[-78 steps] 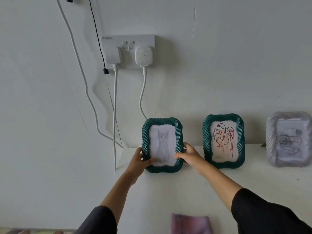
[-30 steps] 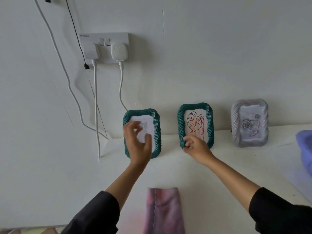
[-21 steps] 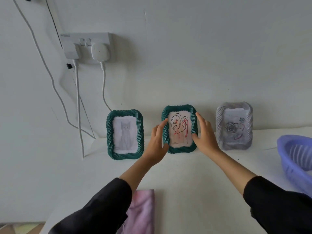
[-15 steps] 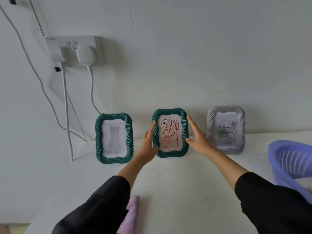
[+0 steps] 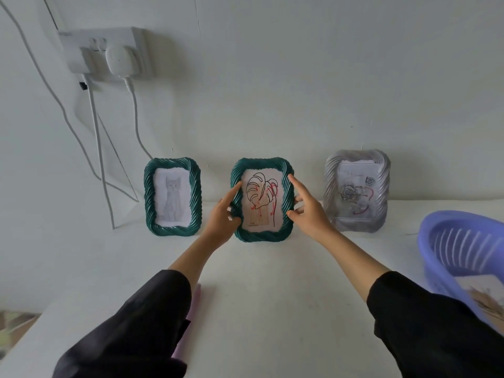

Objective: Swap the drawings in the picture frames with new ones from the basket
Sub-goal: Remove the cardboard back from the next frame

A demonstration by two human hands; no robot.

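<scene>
Three picture frames stand against the wall on a white table (image 5: pixel 259 282). The left green frame (image 5: pixel 172 197) holds a grey cat drawing. The middle green frame (image 5: pixel 262 199) holds a leaf drawing in black and red lines. My left hand (image 5: pixel 222 217) grips its left edge, and my right hand (image 5: pixel 306 211) holds its right edge with the index finger stretched up along the rim. The frame looks lifted slightly toward me. A silver frame (image 5: pixel 356 190) with a rose drawing stands to the right. A purple basket (image 5: pixel 447 246) at the right edge holds a paper drawing (image 5: pixel 485 301).
A wall socket (image 5: pixel 103 51) with white plugs and hanging cables (image 5: pixel 101 165) sits above and left of the frames. A pink cloth (image 5: pixel 191 317) lies near the table's front edge, mostly hidden under my left sleeve.
Both hands left the cat frame and moved right to the leaf frame, closing on its two sides. The view shifted right, bringing the purple basket into sight.
</scene>
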